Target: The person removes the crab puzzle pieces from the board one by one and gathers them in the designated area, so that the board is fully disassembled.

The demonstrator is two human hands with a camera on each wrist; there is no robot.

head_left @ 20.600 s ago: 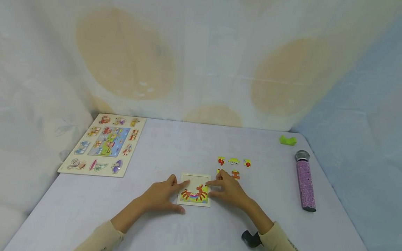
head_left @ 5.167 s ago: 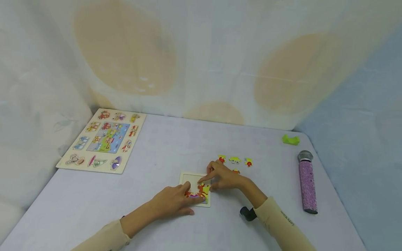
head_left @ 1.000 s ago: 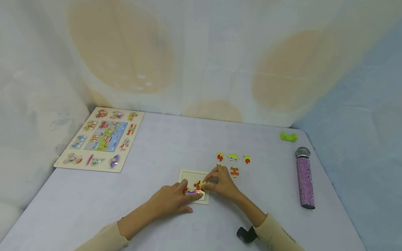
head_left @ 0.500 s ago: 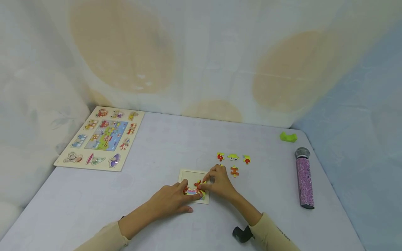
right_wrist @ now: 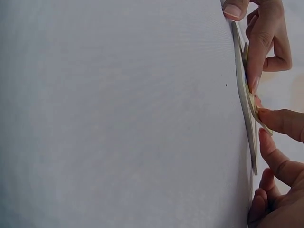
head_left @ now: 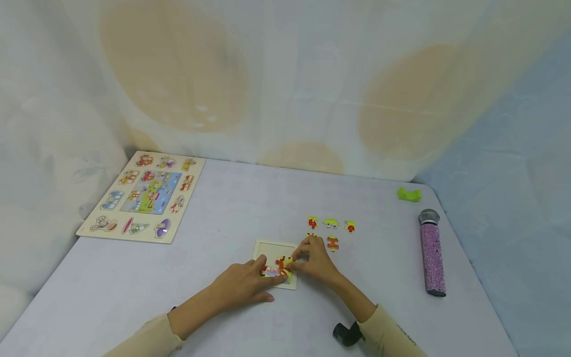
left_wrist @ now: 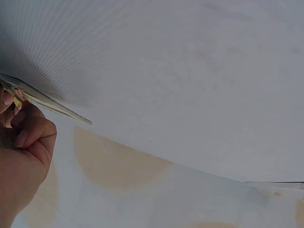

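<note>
Head view: your left hand point(head_left: 242, 284), fingers extended, rests on pieces point(head_left: 271, 271) in the puzzle frame point(head_left: 272, 249) on the tabletop point(head_left: 250, 198), your right hand point(head_left: 314, 262) opposite. Left wrist: the frame edge-on. Right wrist: your right hand pinches one tilted piece point(right_wrist: 265, 126).

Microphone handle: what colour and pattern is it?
The handle is speckled pinkish-purple, clearest in the head view.

Picture board point(head_left: 174, 221): far left | green object point(head_left: 409, 195), purple microphone point(head_left: 432, 258): right
</note>
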